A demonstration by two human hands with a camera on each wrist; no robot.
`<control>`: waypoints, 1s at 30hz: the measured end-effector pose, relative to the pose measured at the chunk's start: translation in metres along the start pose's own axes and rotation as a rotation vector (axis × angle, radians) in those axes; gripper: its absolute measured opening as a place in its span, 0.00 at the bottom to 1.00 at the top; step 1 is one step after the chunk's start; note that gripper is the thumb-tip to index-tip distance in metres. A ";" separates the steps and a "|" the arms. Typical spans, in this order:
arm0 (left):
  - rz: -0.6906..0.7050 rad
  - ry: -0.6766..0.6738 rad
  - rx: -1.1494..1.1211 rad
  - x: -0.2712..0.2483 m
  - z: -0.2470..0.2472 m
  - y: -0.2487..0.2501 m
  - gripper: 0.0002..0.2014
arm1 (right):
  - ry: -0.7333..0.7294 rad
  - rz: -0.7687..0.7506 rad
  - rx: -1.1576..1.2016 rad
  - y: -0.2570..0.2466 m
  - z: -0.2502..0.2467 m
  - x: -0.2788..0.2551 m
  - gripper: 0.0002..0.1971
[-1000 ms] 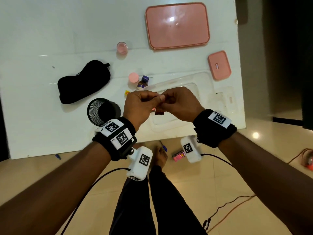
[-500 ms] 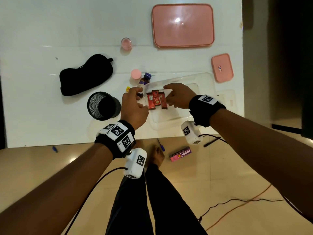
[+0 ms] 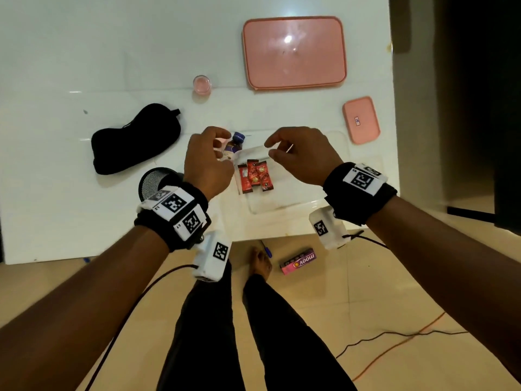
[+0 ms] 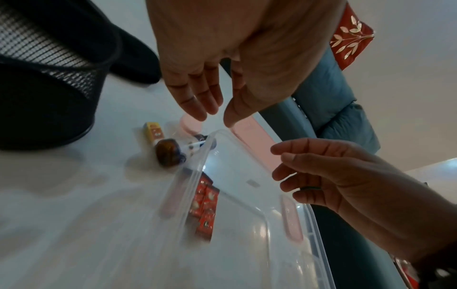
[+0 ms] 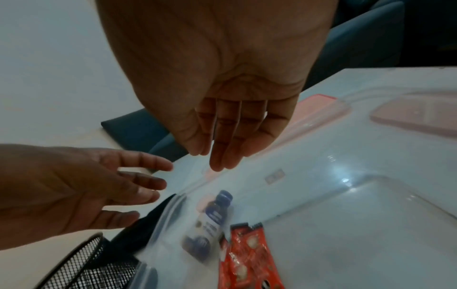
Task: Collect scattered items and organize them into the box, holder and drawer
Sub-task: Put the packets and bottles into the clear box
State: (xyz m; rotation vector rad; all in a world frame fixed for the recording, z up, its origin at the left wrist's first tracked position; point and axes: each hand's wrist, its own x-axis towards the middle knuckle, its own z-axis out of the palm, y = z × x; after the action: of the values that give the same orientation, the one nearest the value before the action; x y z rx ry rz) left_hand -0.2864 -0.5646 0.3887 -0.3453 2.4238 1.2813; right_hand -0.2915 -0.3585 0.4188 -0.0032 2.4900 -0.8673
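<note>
Change: a second ago both hands pinched the red sachets together at the frame's centre; half a second ago they were laying them in the clear box; now both hands are lifted clear of them.
Sachets: three red packets lie side by side on the floor of the clear box, at its left end, centre of the head view.
Left hand: hovers left of the box, fingers loosely apart, holding nothing.
Right hand: hovers above the box's far rim, fingers relaxed and empty.
Bottle: lies just outside the box, between the hands.
Mesh holder: lower left of the hands.
Meaning: sachets look delivered; likely the bottle is next. Eye mask, small jars and lids are still loose.
</note>
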 end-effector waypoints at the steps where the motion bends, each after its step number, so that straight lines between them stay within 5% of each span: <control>1: 0.006 -0.016 0.018 0.008 -0.005 0.003 0.21 | 0.011 -0.015 0.001 -0.008 -0.005 0.004 0.08; 5: 0.058 -0.160 0.253 0.047 -0.029 0.016 0.18 | -0.002 -0.056 -0.043 -0.039 -0.022 0.039 0.09; 16: 0.172 -0.585 0.858 0.126 -0.039 0.019 0.26 | -0.417 0.114 -0.266 -0.060 -0.003 0.155 0.12; 30: 0.225 -0.686 0.952 0.153 -0.027 -0.003 0.22 | -0.729 0.251 -0.243 -0.056 0.023 0.182 0.16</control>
State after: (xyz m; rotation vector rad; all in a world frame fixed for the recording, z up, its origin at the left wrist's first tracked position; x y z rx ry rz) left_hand -0.4289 -0.5946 0.3340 0.5492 2.1567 0.1242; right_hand -0.4486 -0.4457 0.3530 -0.0736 1.8365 -0.3580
